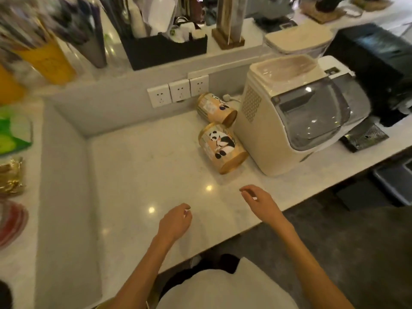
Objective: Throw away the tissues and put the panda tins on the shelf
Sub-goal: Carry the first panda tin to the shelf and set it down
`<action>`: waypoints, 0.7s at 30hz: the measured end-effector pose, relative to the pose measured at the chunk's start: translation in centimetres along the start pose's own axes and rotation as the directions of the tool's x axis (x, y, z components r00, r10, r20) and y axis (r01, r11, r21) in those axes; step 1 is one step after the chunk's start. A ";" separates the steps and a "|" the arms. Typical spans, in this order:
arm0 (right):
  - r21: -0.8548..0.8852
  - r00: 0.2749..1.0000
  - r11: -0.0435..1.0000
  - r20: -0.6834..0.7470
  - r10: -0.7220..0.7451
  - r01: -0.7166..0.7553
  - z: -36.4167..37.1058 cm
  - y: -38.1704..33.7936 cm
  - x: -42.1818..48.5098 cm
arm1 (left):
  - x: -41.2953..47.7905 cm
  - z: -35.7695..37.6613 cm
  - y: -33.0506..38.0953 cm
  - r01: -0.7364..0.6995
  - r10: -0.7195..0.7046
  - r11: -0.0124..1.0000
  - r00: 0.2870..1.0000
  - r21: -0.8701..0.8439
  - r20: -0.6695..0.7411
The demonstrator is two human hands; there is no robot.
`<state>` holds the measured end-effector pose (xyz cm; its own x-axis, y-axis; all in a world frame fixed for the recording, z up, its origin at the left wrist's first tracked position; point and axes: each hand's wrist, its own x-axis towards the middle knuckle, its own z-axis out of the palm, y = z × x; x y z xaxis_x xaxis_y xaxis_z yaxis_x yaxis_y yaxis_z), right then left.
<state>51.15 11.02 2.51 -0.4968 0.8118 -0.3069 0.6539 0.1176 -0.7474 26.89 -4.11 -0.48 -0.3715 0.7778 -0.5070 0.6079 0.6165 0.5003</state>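
Two gold panda tins lie on their sides on the white marble counter (138,166), beside a cream appliance. The nearer panda tin (221,148) shows a panda picture on its wall. Behind it, by the wall sockets, lies the farther panda tin (215,109). My left hand (176,221) hovers over the counter's front part, fingers loosely curled, holding nothing. To its right, my right hand (259,200) is above the counter, fingers apart and empty, a short way in front of the nearer tin. No tissues are visible.
A cream ice-maker-like appliance (298,117) stands right of the tins. Wall sockets (178,91) sit on the back wall. A raised ledge (156,70) above holds a black organiser (165,50) and cups. Snack packets (13,134) lie on the left ledge. A black machine (379,63) stands far right.
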 end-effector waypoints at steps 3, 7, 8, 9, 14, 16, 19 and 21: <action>0.029 0.998 1.000 -0.065 -0.009 0.011 -2.1 -2.6 4.7 | 2.7 -1.7 1.6 0.048 -0.051 0.994 0.998 -0.101 -0.028; 0.069 0.996 0.997 -0.079 0.033 -0.028 -4.3 -5.2 11.0 | 6.0 -2.6 5.0 0.086 -0.092 0.967 0.996 -0.240 -0.014; 0.053 0.996 0.997 -0.072 0.054 -0.051 -4.7 -5.3 12.5 | 6.8 -2.6 6.0 0.103 -0.109 0.955 0.994 -0.277 -0.005; 0.038 0.995 0.996 -0.057 0.083 -0.081 -5.1 -5.5 13.7 | 7.4 -2.5 7.0 0.122 -0.127 0.940 0.992 -0.317 0.004; 0.161 0.993 0.984 0.104 0.058 -0.074 -5.6 -5.8 18.7 | 10.6 -1.9 12.0 0.190 -0.166 0.805 0.982 -0.563 0.093; 0.280 0.991 0.956 0.124 0.053 -0.087 -5.4 -5.6 20.5 | 11.8 -1.6 13.6 0.193 -0.149 0.678 0.981 -0.709 0.124; 0.457 0.979 0.866 0.127 0.162 -0.203 -4.6 -4.8 22.3 | 12.9 -0.8 15.7 0.182 -0.102 0.509 0.983 -0.841 0.151; 0.462 0.964 0.849 0.191 0.187 -0.256 -3.8 -3.8 22.8 | 13.0 0.1 16.6 0.155 -0.119 0.440 0.986 -0.884 0.114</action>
<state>39.54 31.25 0.63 -0.4651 0.6954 -0.5479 0.4185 -0.3727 -0.8282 32.18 16.19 1.20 -0.3589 0.6800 -0.6394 -0.4106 0.5002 0.7624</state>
